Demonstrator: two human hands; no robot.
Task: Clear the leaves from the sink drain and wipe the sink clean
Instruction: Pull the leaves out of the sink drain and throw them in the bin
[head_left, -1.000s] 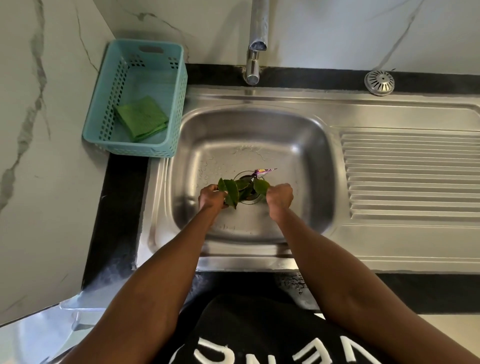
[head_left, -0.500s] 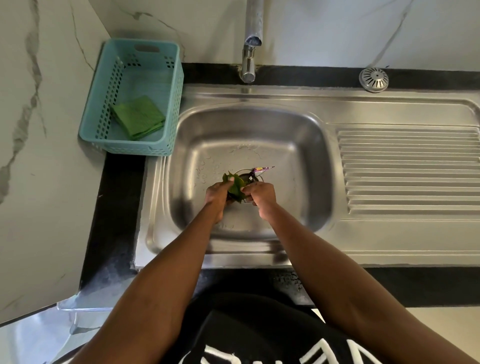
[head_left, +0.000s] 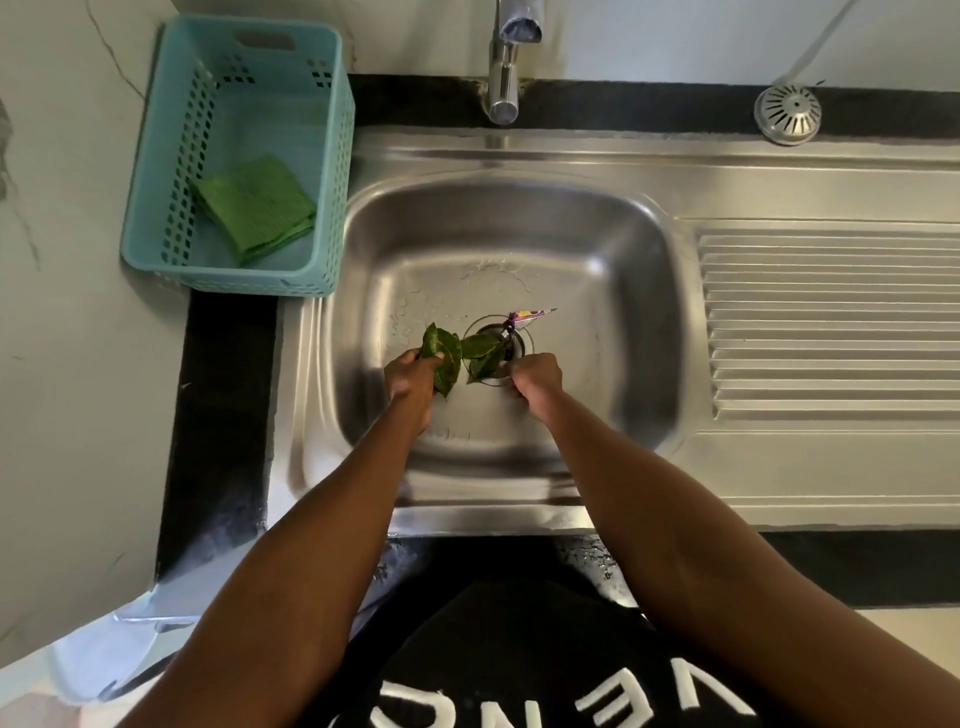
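I see dark green leaves bunched in my left hand just left of the sink drain; more leaves lie over the drain's near-left side, touching my right hand; the steel sink basin looks wet; a folded green cloth lies flat, well apart.

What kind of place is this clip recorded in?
Most likely a home kitchen: a stainless steel sink with a ribbed drainboard set in a dark counter, a tap against marbled wall panels, and a teal basket holding a green cloth.
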